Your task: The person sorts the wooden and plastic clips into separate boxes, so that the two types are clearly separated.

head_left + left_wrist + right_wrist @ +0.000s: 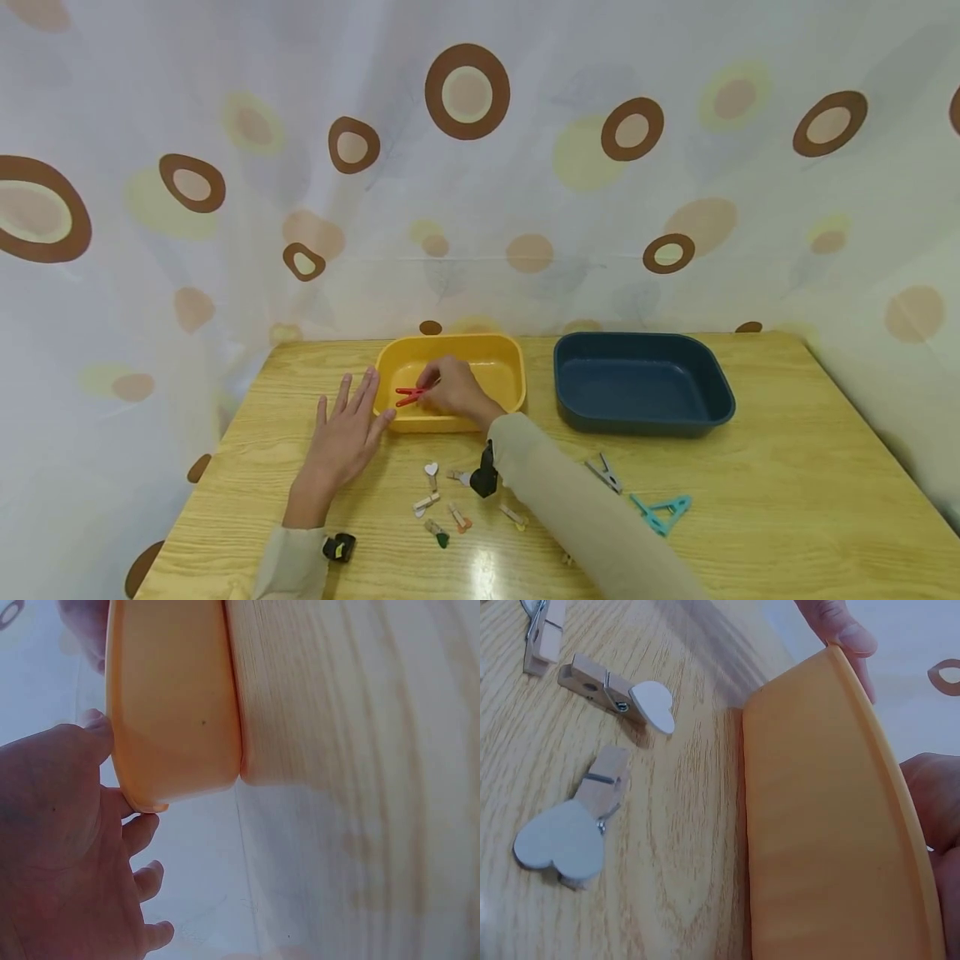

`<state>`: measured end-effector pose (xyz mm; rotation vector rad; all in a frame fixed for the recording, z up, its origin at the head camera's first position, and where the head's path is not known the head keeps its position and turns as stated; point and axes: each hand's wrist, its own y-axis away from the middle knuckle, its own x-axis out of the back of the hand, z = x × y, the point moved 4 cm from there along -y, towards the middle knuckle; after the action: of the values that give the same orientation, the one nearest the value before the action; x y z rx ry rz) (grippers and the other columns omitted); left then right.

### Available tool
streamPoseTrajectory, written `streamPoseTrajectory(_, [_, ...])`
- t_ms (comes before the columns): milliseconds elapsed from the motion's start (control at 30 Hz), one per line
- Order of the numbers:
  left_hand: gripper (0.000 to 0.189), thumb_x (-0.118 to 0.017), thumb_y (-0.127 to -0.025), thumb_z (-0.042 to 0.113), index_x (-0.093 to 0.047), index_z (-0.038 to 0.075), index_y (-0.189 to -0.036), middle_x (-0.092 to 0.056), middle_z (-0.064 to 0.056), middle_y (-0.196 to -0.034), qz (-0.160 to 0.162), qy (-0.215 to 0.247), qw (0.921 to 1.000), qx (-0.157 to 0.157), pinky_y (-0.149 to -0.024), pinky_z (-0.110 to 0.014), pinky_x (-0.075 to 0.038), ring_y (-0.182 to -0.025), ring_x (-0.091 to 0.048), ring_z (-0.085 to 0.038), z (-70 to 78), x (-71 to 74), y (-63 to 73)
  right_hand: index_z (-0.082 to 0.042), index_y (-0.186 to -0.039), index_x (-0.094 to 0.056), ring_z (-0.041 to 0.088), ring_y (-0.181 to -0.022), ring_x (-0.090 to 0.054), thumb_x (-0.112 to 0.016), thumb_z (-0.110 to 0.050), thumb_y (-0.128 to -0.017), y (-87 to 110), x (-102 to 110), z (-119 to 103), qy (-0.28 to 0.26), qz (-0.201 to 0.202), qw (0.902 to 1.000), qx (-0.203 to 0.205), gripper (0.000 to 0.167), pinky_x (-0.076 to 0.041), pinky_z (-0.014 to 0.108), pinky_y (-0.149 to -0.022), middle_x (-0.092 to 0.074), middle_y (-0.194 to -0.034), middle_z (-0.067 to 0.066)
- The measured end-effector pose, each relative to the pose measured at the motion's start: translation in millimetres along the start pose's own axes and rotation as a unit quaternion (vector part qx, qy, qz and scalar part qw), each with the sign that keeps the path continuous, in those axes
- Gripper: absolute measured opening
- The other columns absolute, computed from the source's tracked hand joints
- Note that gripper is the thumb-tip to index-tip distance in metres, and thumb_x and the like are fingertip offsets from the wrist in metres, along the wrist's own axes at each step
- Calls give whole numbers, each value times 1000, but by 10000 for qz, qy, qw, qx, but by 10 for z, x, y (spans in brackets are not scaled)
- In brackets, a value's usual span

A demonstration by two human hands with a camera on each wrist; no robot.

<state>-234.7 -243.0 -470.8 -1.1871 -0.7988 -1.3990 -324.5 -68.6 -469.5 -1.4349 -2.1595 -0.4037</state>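
Observation:
A red plastic clothespin [408,398] is pinched in the fingertips of my right hand [459,392], which reaches over the front wall of a yellow tub [442,424]. The clothespin's two arms point left, inside the tub's outline. My left hand [341,442] lies at the tub's front left corner, fingers spread and fairly straight. In the left wrist view its thumb [99,733] touches the rim and a finger meets the corner. From the right wrist, the tub's outer wall [817,825] hides most of the right hand and the clothespin.
Several small wooden clothespins, such as one with a white heart [561,841], lie on the table before the yellow tub. A dark blue tub [645,422] stands to its right. Nearer me lie a grey clothespin [604,475] and turquoise clothespins [662,513], beside my right sleeve.

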Motion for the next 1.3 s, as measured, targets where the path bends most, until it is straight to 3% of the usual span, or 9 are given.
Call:
streamPoseTrajectory(333, [72, -35, -110, 52, -18, 7, -165, -18, -9, -170, 25, 28, 10000, 7, -116, -72, -7, -156, -9, -40, -8, -11, 8, -4, -90, -77, 16, -80, -62, -84, -1, -84, 0, -25, -24, 114, -221, 9997, -60, 10, -55, 28, -76, -70, -85, 0])
streamPoseTrajectory(733, [71, -38, -111, 49, -19, 7, -164, -17, -8, -170, 47, 50, 10000, 17, -117, -72, -6, -156, -9, -40, 2, -1, 11, -1, -96, -77, 17, -81, -64, -81, 0, -85, 36, 15, -47, 70, -191, 9998, 80, 12, -56, 31, -79, -70, -87, 2])
streamPoseTrajectory(1000, [72, -34, -111, 52, -17, 7, -165, -16, -9, -171, -26, 72, 10000, 20, -117, -72, -6, -156, -7, -40, 14, -11, 8, 5, -103, -74, 22, -84, -69, -79, 1, -87, 195, 226, -80, -430, -237, 9983, 298, 16, -58, 32, -75, -70, -94, 9])
streamPoseTrajectory(1300, [72, -35, -110, 51, -16, 9, -165, -17, -9, -170, 55, 88, 9999, -1, -116, -72, -5, -156, -8, -40, -10, -16, 1, 2, -107, -74, 29, -91, -69, -77, -7, -92, 399, 504, -142, -429, -147, 9971, 616, 18, -57, 32, -78, -71, -101, 9])
